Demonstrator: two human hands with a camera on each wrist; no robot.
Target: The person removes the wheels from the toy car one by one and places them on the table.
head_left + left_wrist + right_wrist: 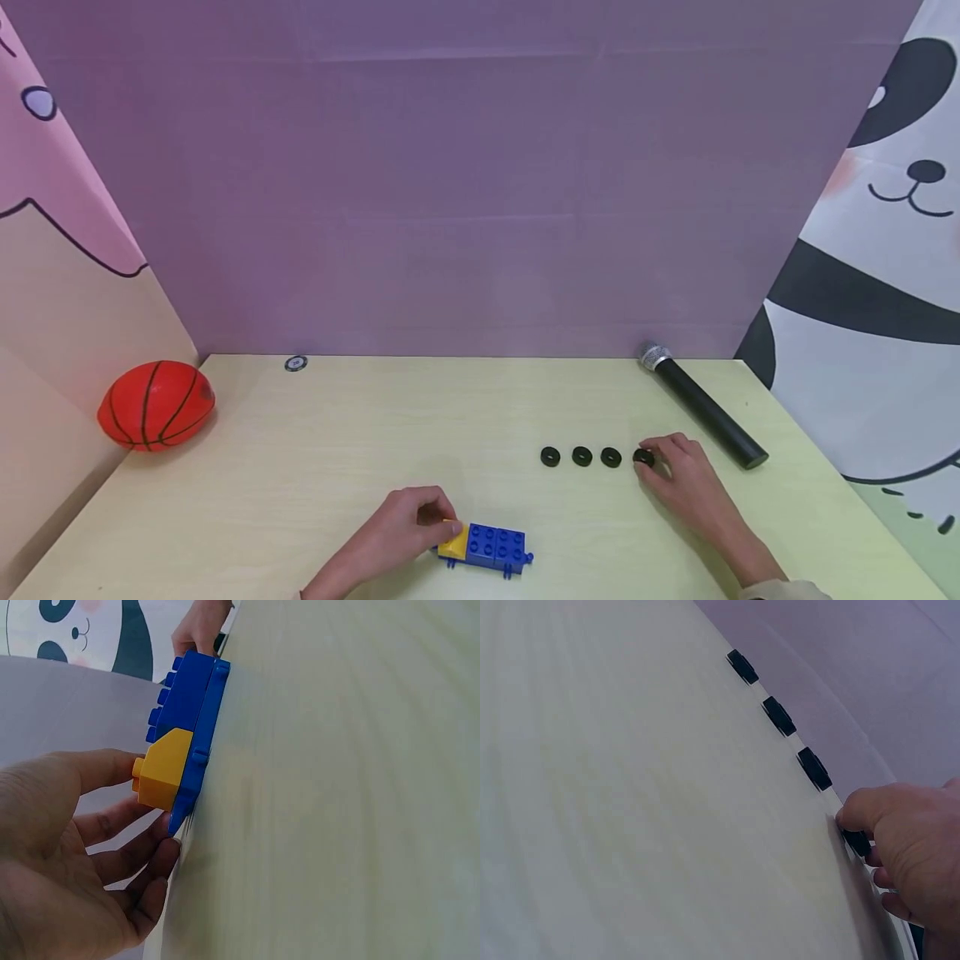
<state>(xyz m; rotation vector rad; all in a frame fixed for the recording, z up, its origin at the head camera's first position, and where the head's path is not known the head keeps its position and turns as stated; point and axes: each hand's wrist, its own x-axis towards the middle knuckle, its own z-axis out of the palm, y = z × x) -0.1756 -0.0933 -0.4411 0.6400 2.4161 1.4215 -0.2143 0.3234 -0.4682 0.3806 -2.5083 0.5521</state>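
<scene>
My left hand [405, 531] grips the yellow sloped brick [453, 547] at the left end of a blue toy block car [497, 547]. In the left wrist view the thumb lies against the yellow studs and the other fingers curl behind. Studded blue bricks cover the rest of the car's base, and small axle pegs show along its underside. Over to the right, my right hand [686, 479] pinches a small black toy wheel [642, 457] between thumb and fingers, right at the tabletop. That wheel is partly hidden by the thumb in the right wrist view.
Three more black wheels [582, 456] lie in a row left of the right hand. Beyond that hand a black microphone [708, 410] lies slanted. A red ball [157, 406] rests at the table's left edge, and a small round disc [296, 363] lies at the back.
</scene>
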